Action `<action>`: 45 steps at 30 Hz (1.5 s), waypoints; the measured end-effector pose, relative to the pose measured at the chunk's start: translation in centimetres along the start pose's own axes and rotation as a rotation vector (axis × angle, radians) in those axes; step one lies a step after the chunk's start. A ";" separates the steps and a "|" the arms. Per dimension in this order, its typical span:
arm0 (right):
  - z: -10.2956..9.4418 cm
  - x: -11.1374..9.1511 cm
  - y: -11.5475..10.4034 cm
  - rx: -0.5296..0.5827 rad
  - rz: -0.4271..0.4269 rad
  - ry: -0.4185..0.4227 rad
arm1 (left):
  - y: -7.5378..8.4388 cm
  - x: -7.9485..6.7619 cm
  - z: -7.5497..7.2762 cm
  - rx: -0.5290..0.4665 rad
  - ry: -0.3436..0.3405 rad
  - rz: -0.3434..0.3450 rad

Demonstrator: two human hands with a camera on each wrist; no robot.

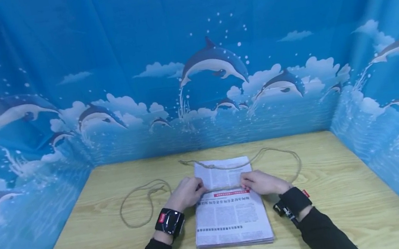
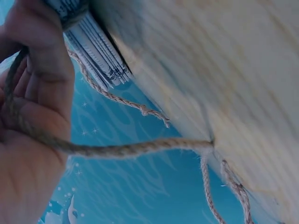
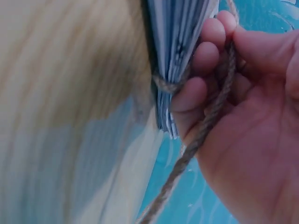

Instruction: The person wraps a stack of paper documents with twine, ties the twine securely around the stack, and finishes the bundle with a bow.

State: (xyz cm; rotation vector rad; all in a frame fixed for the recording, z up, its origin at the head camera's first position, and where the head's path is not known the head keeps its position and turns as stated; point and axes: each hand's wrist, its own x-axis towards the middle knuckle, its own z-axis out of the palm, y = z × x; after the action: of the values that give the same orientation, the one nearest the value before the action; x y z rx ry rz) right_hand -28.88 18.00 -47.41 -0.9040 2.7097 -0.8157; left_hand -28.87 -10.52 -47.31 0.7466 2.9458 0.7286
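A stack of folded newspapers [image 1: 231, 213] lies flat on the table, its printed top sheet facing up. Across it, between both hands, runs a thin twisted rope [image 1: 224, 189]. My left hand [image 1: 187, 192] pinches the rope at the stack's left edge, and a length of it trails over the palm in the left wrist view. At the right edge, my right hand [image 1: 265, 182] pinches the rope between thumb and fingertips. The right wrist view shows a rope turn [image 3: 169, 86] around the side of the stack, with the fingers close against the sheets.
On the wooden table [image 1: 85, 247], a loose rope loop [image 1: 131, 227] lies left of the stack. Another rope length [image 1: 293, 154] curves from the right hand across the far end of the papers. A blue dolphin-print curtain [image 1: 146, 137] encloses the back and sides.
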 end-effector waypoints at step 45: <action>-1.9 8.0 -1.2 -0.201 0.004 -0.273 | 3.6 -1.4 0.5 0.352 0.061 0.124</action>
State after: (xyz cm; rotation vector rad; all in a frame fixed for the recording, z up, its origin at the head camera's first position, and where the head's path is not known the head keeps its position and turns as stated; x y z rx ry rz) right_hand -35.27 13.26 -45.07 -0.9699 2.5804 -0.3887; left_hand -25.97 -8.08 -46.29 0.9496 3.1463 0.2377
